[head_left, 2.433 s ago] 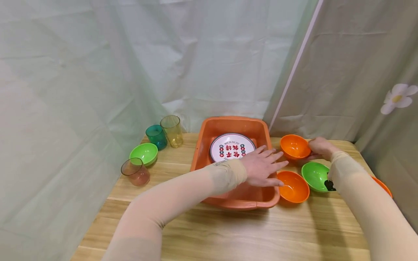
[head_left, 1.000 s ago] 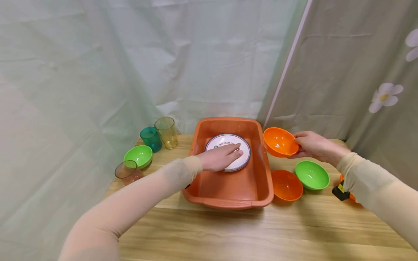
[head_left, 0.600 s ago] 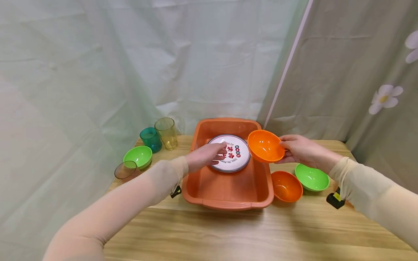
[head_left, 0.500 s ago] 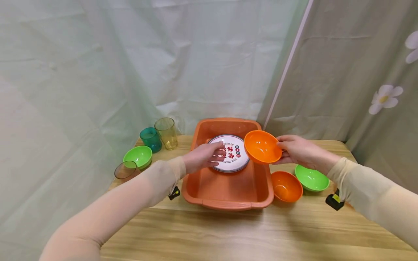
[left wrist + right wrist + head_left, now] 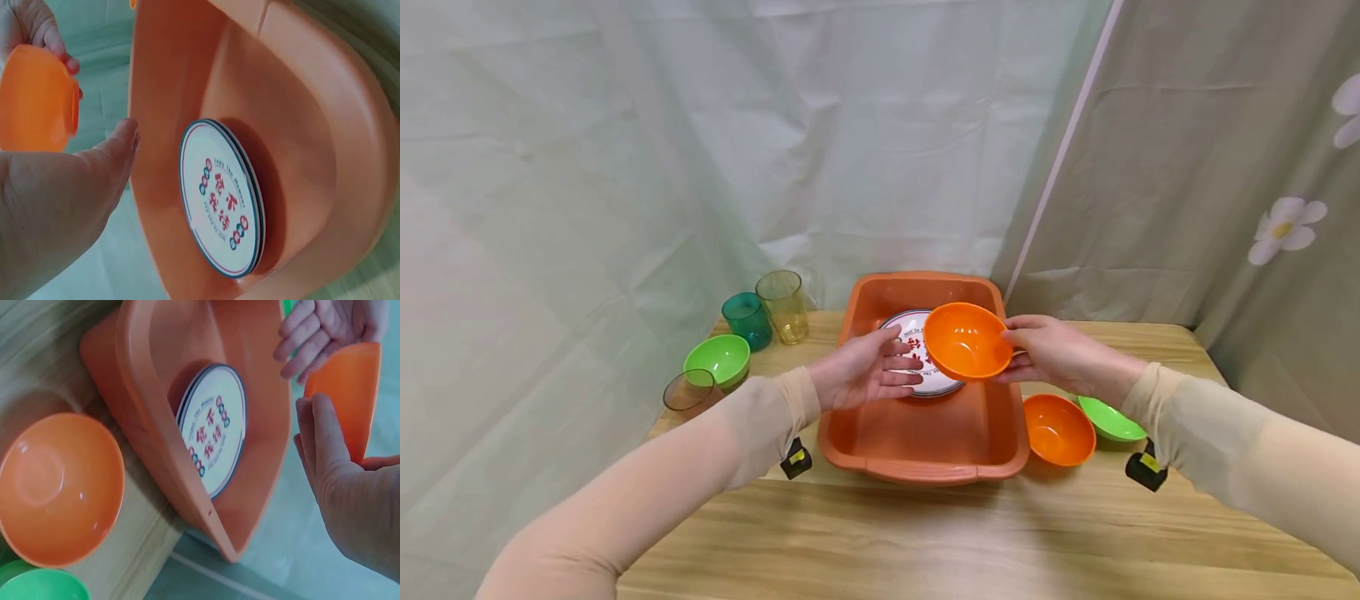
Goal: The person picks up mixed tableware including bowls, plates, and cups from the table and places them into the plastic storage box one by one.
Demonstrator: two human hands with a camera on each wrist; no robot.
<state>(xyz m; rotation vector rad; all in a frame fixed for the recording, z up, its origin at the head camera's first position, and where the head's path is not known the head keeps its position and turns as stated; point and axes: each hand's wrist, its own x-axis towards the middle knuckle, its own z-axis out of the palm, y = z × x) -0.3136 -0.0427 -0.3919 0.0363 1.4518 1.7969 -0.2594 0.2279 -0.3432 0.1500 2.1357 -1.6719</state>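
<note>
Aloft, one orange bowl [image 5: 967, 342], in right grip [image 5: 1054, 352]

Right in the middle of the desk [image 5: 895, 542] the basin [image 5: 922, 473] is sitting, plates [image 5: 220, 199] lying in its far half, the raised bowl [image 5: 967, 343] hanging above between left hand [image 5: 868, 369] and right hand [image 5: 1052, 354]. Over right, a near bowl [image 5: 1060, 432] is standing just beside the basin, an outer bowl [image 5: 1112, 419] beyond it; out left, two cups [image 5: 747, 322] are standing behind a far-side bowl [image 5: 718, 358], a tumbler [image 5: 688, 392] before it.
</note>
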